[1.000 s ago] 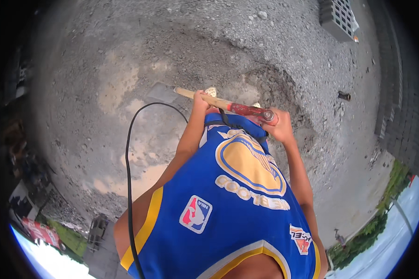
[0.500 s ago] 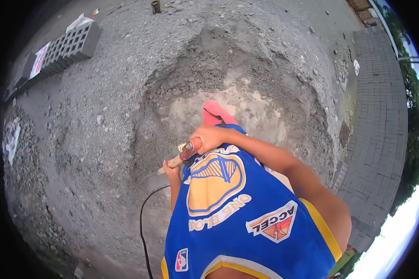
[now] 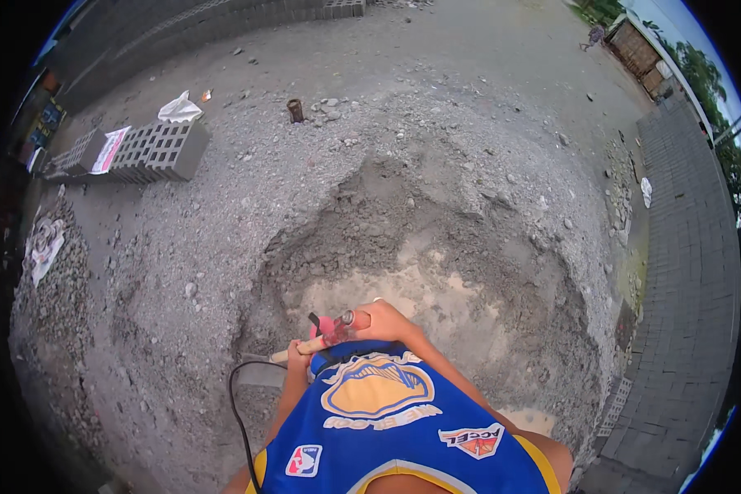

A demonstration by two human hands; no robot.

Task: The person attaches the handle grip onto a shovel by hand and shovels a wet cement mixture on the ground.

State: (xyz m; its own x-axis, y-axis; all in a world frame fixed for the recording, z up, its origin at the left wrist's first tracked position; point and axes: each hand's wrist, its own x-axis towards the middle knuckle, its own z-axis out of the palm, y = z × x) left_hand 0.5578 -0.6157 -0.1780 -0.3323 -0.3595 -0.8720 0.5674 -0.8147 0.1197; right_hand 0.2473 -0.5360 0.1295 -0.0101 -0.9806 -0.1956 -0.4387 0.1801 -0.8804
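In front of my waist I hold a shovel with a pale wooden shaft [image 3: 311, 346] and a worn red grip end [image 3: 337, 328]. My right hand [image 3: 383, 319] is closed around the red end. Lower down and to the left, my left hand [image 3: 298, 356] wraps round the wooden shaft. A flat grey shape [image 3: 262, 375] beside the left hand looks like the blade, partly hidden. Beyond the shaft shows a pink piece of footwear [image 3: 321, 323]. Ahead of me lies a dug-out hollow [image 3: 436, 288] with a pale floor and a dark, crumbly gravel rim.
A black cord [image 3: 237, 412] hangs at my left. Hollow concrete blocks [image 3: 160, 152] stand at the far left, near a white sack [image 3: 45, 247]. A brown stub [image 3: 295, 110] stands on the gravel ahead. Stacked grey blocks [image 3: 683, 288] line the right. A distant person [image 3: 594, 36] is at the upper right.
My view has tilted up, so the hollow, blocks and hands sit lower in the picture. The shovel has levelled slightly; both hands keep their hold on it.
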